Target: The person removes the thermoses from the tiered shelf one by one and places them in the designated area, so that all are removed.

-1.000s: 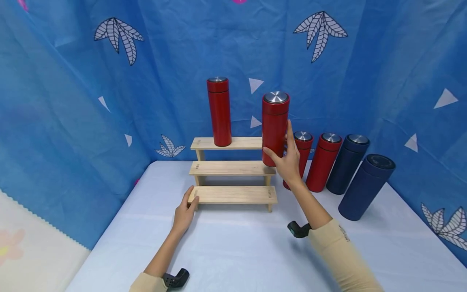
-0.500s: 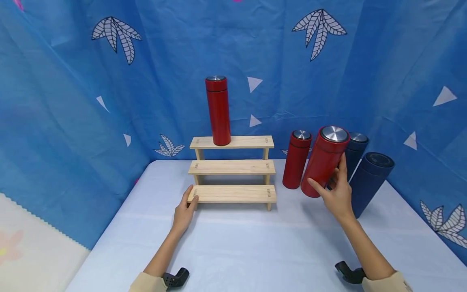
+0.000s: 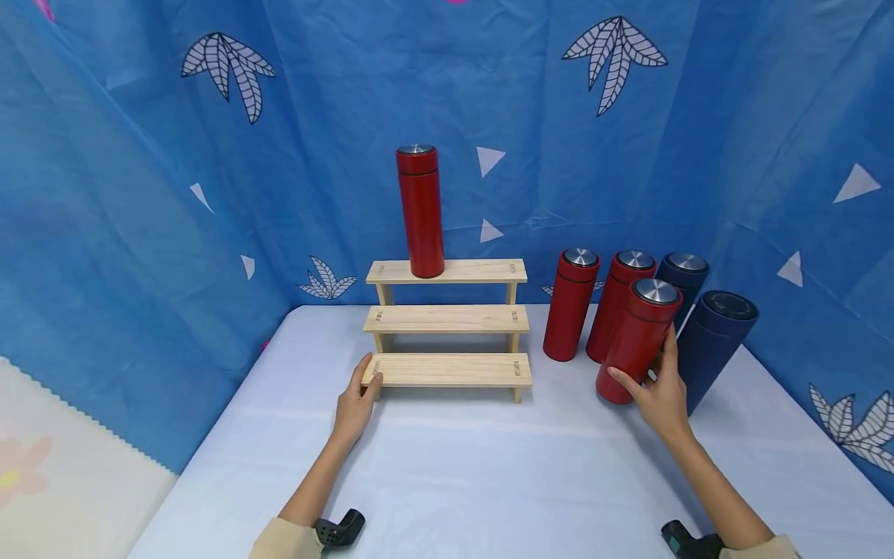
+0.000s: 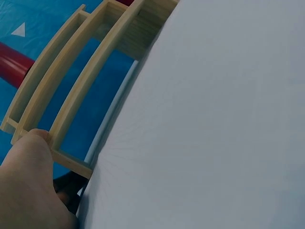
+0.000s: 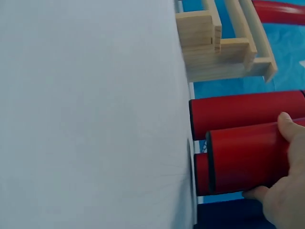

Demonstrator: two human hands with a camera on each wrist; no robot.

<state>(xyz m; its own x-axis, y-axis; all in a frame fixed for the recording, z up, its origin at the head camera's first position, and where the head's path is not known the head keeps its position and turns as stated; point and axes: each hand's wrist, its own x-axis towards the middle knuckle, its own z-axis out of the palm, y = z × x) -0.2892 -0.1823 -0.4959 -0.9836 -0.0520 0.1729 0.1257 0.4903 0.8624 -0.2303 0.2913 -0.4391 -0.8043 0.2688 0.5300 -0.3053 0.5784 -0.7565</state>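
Note:
My right hand (image 3: 662,397) grips a red thermos bottle (image 3: 634,349) with a silver lid, thumb and fingers round its lower part. In the right wrist view that bottle's base seems slightly above the white cloth. A three-step wooden display stand (image 3: 447,369) stands at the middle. My left hand (image 3: 353,405) holds the left end of its lowest step, thumb near the front edge. On the top step another red thermos (image 3: 422,213) stands upright. Two more red thermoses, one nearer the stand (image 3: 571,307) and one farther right (image 3: 613,303), stand behind the held bottle.
Two dark blue thermoses, a rear one (image 3: 687,272) and a front one (image 3: 715,341), stand at the right, partly hidden by the red bottle and my hand. A white cloth covers the table (image 3: 447,481). Blue patterned curtain (image 3: 335,155) hangs behind and on both sides.
My right hand has carried the red thermos from beside the stand's upper steps rightward, down and towards me, in front of the other bottles. The left hand stays on the stand.

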